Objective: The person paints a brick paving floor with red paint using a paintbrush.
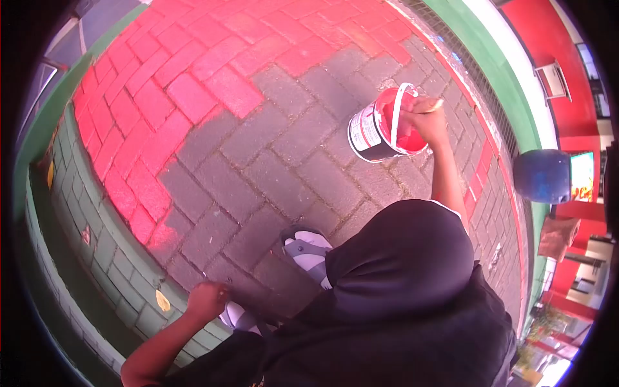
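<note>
A white paint bucket (367, 134) with a printed label, a white handle and red paint inside is on the grey paving at the upper right. My right hand (424, 121) is closed over the bucket's opening, beside the raised handle. A small pale tip shows at its thumb side; what the fingers grip is hidden. At the lower left, my left hand (207, 300) is curled closed near my foot, with nothing visible in it. Wet-looking red paint (187, 90) covers the pavers at the top and left, with an uneven edge against the bare grey pavers (264, 174).
Sandalled feet in pale socks (309, 251) stand on the pavers. Dark head covering (406, 258) fills the lower centre. A green-grey brick kerb (119, 277) with a yellow leaf (162, 300) curves along the left. A blue barrel (541, 176) and red walls are at the right.
</note>
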